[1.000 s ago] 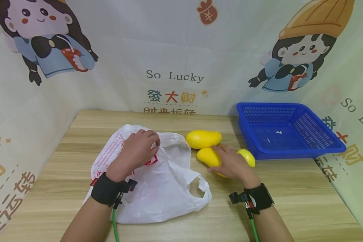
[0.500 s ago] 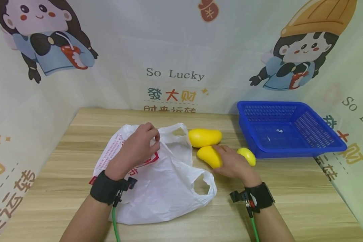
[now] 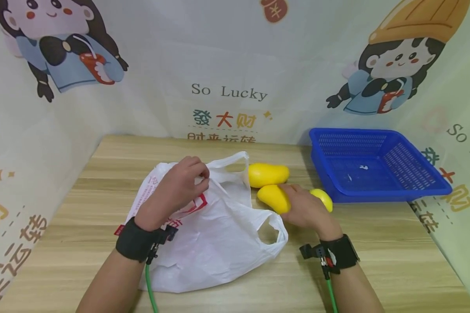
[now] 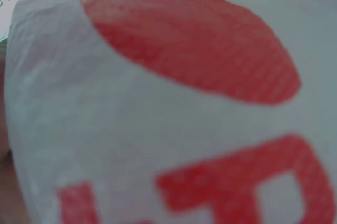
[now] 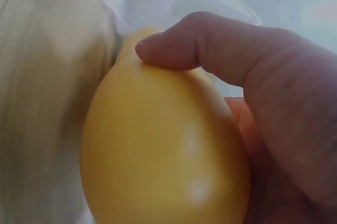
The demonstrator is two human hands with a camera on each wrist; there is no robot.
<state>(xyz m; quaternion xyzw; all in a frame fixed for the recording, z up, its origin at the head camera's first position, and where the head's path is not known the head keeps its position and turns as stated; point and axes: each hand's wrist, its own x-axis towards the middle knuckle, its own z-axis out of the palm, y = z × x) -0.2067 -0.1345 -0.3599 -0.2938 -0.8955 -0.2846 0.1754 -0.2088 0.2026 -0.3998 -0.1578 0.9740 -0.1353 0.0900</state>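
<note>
A white plastic bag [image 3: 215, 248] with red print lies flat on the table, its mouth and handle loops towards the right. My left hand [image 3: 172, 189] pinches the upper layer of the bag near its mouth. In the left wrist view the bag [image 4: 142, 113] fills nearly everything and hides the fingers. My right hand [image 3: 307, 208] grips a yellow mango [image 3: 273, 198], just right of the bag mouth. The right wrist view shows the thumb lying across this mango [image 5: 163, 145]. Behind it, a second mango [image 3: 269, 174] rests against the bag's edge. A lemon [image 3: 323, 199] sits partly hidden behind my right hand.
A blue plastic basket [image 3: 324, 176] stands at the back right, with small white scraps on its bottom. Printed cloth [image 3: 156, 78] hangs behind and beside the wooden table [image 3: 391, 261]. Green cables [image 3: 149, 278] run from both wrist cameras.
The bag mouth has been lifted wider, its handle loops rising and spreading to the right. My right hand has closed further round the nearer mango. The head view has tilted down slightly.
</note>
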